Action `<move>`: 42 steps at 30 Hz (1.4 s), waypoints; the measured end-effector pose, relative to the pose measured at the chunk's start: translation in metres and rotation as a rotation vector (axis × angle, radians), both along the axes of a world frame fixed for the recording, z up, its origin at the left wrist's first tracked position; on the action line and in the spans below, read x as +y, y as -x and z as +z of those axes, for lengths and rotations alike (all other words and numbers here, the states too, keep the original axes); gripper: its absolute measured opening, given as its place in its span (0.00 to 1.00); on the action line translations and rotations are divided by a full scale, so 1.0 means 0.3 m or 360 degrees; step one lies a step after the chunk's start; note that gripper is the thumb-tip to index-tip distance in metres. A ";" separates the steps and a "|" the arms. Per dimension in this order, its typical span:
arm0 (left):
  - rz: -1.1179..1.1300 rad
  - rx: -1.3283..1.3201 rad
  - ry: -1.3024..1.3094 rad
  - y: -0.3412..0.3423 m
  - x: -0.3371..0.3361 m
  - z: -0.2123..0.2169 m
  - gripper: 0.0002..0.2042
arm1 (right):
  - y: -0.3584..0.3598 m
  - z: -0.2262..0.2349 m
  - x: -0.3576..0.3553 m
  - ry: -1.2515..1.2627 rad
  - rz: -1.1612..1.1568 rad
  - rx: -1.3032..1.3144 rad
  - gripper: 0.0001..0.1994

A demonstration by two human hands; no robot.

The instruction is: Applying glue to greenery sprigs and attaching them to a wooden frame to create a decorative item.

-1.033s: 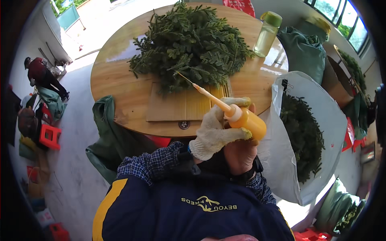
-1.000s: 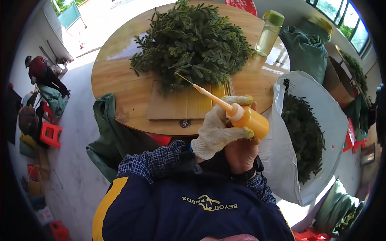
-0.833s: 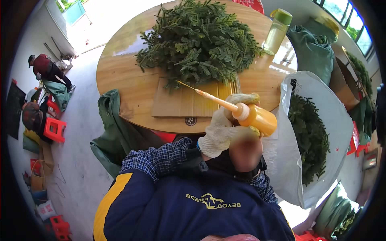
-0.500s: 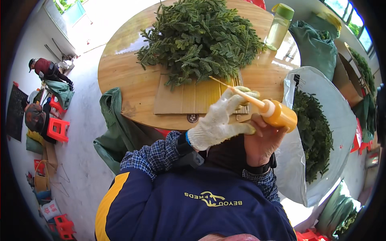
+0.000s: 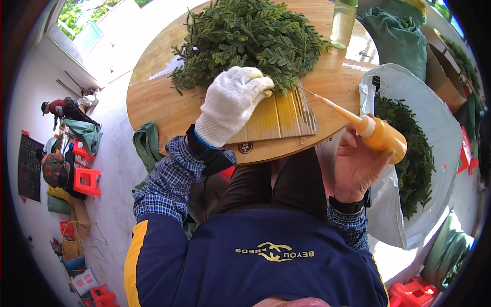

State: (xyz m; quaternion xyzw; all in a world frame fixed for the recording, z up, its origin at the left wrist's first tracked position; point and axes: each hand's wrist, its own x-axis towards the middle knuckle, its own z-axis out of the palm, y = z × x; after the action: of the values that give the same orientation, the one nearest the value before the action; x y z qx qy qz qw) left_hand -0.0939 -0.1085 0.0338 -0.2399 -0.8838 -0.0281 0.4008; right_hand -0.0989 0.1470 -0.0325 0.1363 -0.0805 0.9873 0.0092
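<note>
A dense mound of green evergreen sprigs [image 5: 250,41] sits on the round wooden table. My left hand [image 5: 232,102], in a white knitted glove, reaches to the mound's near edge, its fingers curled closed on an evergreen sprig there; the fingertips are partly hidden by needles. My bare right hand [image 5: 360,166] grips a squeeze bottle [image 5: 383,138] of orange liquid, held tilted beyond the table's near right edge. Its long thin nozzle points left, and the tip comes close to the greenery beside the left fingers. Under the mound lies a flat piece of cardboard [image 5: 276,120] with yellowish stains.
A clear bottle with green lid [image 5: 342,25] stands on the wooden table [image 5: 337,77] at the far right. To my right, a white sack [image 5: 434,123] holds more evergreen [image 5: 409,158]. Green sacks [image 5: 399,43] stand behind it. Red stools [image 5: 87,181] and another person [image 5: 66,108] are on the left.
My left hand has left the bottle's nozzle and moved left and forward to the greenery. The right hand has carried the bottle a little to the right, still pointing left.
</note>
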 end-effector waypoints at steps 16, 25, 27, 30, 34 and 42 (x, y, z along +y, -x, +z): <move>0.0066 -0.0118 -0.0645 0.037 -0.153 -0.043 0.10 | -0.007 -0.026 0.032 -0.0169 0.0012 -0.0030 0.26; 0.0179 -0.0391 -0.0261 -0.032 -0.204 -0.027 0.11 | -0.016 -0.032 0.027 -0.0188 0.0028 -0.0079 0.24; 0.0272 -0.0208 -0.0143 -0.041 -0.211 -0.033 0.11 | -0.023 -0.028 0.023 -0.0195 0.0034 -0.0078 0.23; 0.0318 -0.0066 -0.0111 -0.049 -0.200 -0.026 0.12 | -0.027 -0.025 0.020 -0.0201 0.0030 -0.0073 0.22; 0.0313 0.0059 -0.0156 -0.071 -0.149 0.003 0.14 | -0.026 -0.031 0.020 -0.0216 0.0035 -0.0056 0.21; 0.0176 -0.0017 0.0292 0.003 -0.036 -0.050 0.14 | -0.041 -0.019 0.024 -0.0174 0.0048 -0.0080 0.20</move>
State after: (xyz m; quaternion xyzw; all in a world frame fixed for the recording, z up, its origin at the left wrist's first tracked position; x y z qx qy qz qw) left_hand -0.0949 -0.1193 0.0187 -0.2263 -0.8967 0.0737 0.3733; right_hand -0.0866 0.1542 -0.0381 0.1130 -0.1323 0.9846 -0.0153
